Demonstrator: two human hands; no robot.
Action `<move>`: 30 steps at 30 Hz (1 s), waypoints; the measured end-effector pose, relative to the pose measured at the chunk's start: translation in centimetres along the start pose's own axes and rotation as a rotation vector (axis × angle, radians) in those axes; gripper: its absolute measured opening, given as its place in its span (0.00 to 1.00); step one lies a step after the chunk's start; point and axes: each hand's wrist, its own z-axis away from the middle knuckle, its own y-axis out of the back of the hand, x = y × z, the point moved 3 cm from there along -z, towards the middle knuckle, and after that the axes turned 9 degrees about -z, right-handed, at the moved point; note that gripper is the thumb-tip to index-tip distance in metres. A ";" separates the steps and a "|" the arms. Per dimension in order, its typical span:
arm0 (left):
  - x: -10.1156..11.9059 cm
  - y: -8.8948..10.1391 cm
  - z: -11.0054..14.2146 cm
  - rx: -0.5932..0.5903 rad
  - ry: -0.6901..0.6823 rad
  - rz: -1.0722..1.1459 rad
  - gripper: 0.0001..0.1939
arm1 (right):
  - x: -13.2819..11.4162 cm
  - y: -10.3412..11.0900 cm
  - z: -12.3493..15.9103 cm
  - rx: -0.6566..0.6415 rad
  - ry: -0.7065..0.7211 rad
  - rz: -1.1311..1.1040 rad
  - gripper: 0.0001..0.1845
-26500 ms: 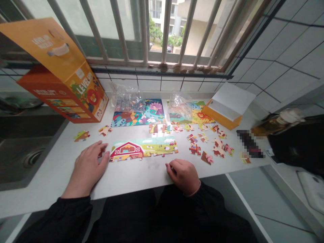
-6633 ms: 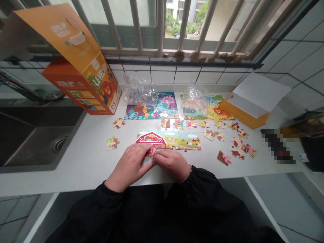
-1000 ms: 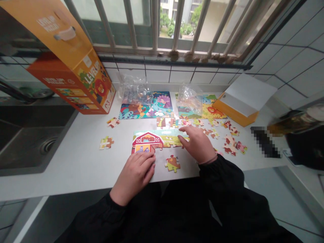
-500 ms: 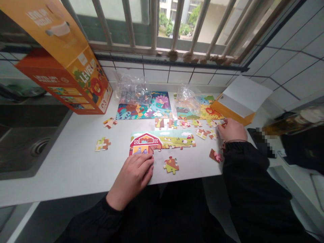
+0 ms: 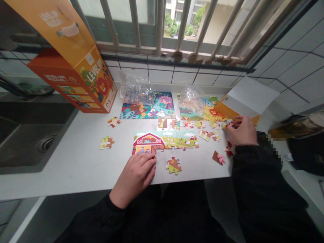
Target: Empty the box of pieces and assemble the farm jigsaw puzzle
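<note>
A partly joined farm puzzle (image 5: 164,141) with a red barn lies on the white counter (image 5: 76,165). My left hand (image 5: 138,173) rests flat just below the barn, fingers stretched out and touching the puzzle's lower edge. My right hand (image 5: 241,130) is out at the right, among several loose pieces (image 5: 209,135), its fingers pinched on a small puzzle piece (image 5: 228,123) beside the yellow box (image 5: 243,101). One loose piece (image 5: 173,165) sits between my hands, another (image 5: 219,157) lies near my right sleeve.
Two finished puzzles (image 5: 149,108) with clear plastic bags (image 5: 191,101) on them lie by the tiled wall. A tall orange puzzle box (image 5: 76,64) stands at the left, a dark sink (image 5: 30,135) beyond it. Two stray pieces (image 5: 106,142) lie left of the farm puzzle.
My right hand left the farm puzzle, went right to the loose pieces and closed on one there. The left hand has stayed below the barn.
</note>
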 end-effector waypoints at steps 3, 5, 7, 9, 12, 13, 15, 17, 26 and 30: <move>0.0 0.0 0.0 -0.006 0.004 0.003 0.13 | -2.8 0.1 1.9 0.061 0.027 -0.205 0.17; 0.0 0.0 0.1 -0.008 0.007 0.004 0.13 | -5.3 -0.4 3.5 -0.003 0.033 -0.407 0.18; 0.0 0.0 0.1 -0.010 0.010 0.006 0.13 | -8.3 -1.2 5.4 -0.133 0.094 -0.602 0.20; 0.0 0.1 0.0 -0.014 0.013 0.008 0.13 | -11.8 -2.4 7.7 -0.396 0.234 -0.712 0.21; 0.1 0.1 -0.1 -0.018 0.014 0.008 0.12 | -16.5 -4.3 11.3 -0.799 0.483 -0.689 0.20; 0.1 0.2 -0.2 -0.018 0.014 0.007 0.12 | -17.7 -4.7 12.3 -0.854 0.532 -0.714 0.21; 0.2 0.2 -0.2 -0.014 0.017 0.004 0.12 | -19.6 -5.4 13.9 -0.916 0.587 -0.750 0.22; 0.2 0.2 -0.2 -0.003 0.019 0.005 0.13 | -20.9 -5.7 14.8 -0.937 0.602 -0.764 0.24; -0.5 -0.3 0.9 0.068 0.025 0.135 0.32 | -22.0 -5.7 17.2 -1.057 0.564 -0.869 0.26; -0.4 -0.3 0.8 0.105 -0.027 0.186 0.30 | -22.3 -6.0 18.3 -1.028 0.595 -0.858 0.24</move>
